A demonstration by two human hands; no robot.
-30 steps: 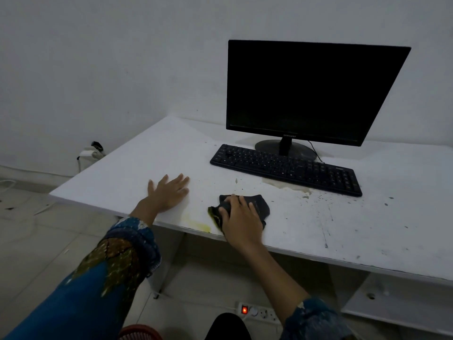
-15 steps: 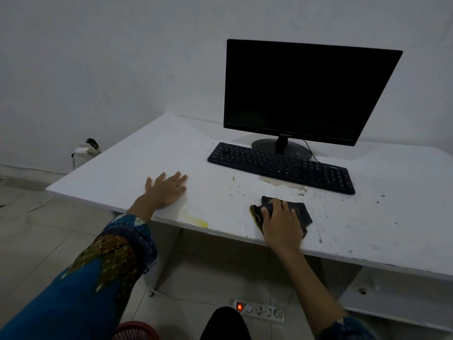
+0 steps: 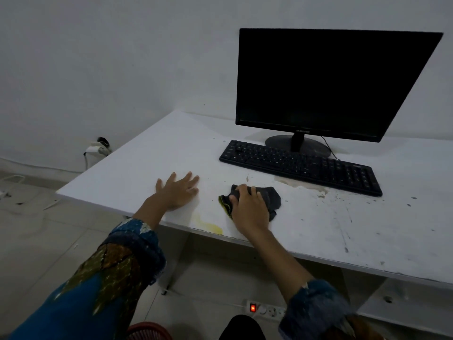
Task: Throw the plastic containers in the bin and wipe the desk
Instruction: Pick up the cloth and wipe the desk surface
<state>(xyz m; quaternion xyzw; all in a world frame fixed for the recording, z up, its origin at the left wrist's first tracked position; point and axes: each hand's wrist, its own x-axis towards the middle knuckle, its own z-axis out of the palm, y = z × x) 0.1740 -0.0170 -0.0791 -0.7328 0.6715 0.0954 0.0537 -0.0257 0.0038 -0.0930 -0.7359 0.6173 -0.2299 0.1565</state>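
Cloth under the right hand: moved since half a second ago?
Yes. The dark cloth slid left with the right hand, from below the keyboard's middle back towards the yellow stain.

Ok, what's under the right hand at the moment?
A dark cloth lies under the right hand, pressed flat on the white desk; its yellow-stained edge shows at the left. The desk surface beneath the cloth is covered, so unseen.

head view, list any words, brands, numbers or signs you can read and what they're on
"SAMSUNG" (faint, read with some doubt): centre of the lower bezel of the monitor.
Key legends on the keyboard: pale marks only, too small to read.
Power strip on the floor: a lit red switch, no readable text.
Cloth under the right hand, desk: no text seen.
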